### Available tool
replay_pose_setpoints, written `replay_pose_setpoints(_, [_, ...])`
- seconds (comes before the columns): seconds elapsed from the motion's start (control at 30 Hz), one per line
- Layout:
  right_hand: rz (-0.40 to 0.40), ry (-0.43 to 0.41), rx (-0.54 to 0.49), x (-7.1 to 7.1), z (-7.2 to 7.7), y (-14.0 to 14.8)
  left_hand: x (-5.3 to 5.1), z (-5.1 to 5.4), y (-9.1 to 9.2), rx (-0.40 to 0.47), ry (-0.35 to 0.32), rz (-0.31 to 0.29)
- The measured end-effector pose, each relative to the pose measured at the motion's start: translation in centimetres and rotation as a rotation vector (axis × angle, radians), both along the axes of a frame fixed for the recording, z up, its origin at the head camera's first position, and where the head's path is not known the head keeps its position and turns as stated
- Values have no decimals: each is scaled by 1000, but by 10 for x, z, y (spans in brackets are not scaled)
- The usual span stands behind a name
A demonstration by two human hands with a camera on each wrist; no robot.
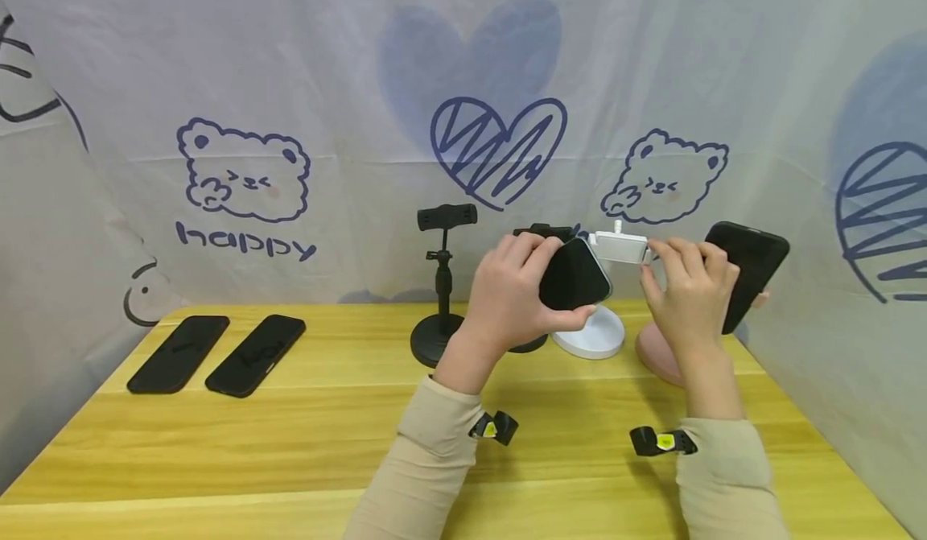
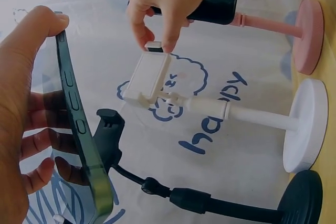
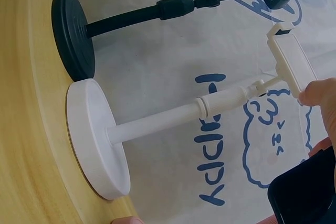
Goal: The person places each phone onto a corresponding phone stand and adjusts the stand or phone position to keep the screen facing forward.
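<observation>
- Tan sleeves [image 1: 420, 455] are closest, above the counter [image 1: 217, 459].
- Left grip [image 1: 507, 290] pinches a phone [image 1: 574, 276] (up in the air).
- Right grip [image 1: 688, 286] pinches the white clip [image 1: 620, 248] near that phone, atop its stand [image 1: 592, 335].

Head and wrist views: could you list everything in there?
Table: one, yellow wood, foreground
Cloth: one, pale with blue drawings, behind
Black stands: two, black, back of the table
White stand: one, white, right of those
Pink stand: one, pink, farther right
Lying phones: two, black, table's left side
Mounted phone: one, black, atop the pink stand
Held phone: one, dark with green edge, left of the white stand's clamp
Wrist cameras: two, black with yellow marks, at the wrists
Sleeves: two, beige, on the forearms
Left hand: one, gripping the held phone
Right hand: one, pinching that clamp
</observation>
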State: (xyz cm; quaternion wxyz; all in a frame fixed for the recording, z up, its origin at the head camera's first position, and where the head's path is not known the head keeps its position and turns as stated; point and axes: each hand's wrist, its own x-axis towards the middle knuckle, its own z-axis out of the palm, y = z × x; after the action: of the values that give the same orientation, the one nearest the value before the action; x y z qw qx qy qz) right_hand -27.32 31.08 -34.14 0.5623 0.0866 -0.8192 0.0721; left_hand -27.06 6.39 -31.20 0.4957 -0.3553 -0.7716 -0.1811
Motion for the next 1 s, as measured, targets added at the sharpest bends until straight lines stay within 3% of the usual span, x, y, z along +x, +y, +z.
replay_pose_setpoints(0.4, [-3,18,2,-1,1,-2,-1,-3,6,44,36,28])
replay_pose_setpoints(0.63, [-2,21,6,-1,0,-2,1,-3,9,76,29,57])
replay_pose_setpoints(1.0, [-15,-2,-4,-1,0,-1,4,-5,16,47,-16,86])
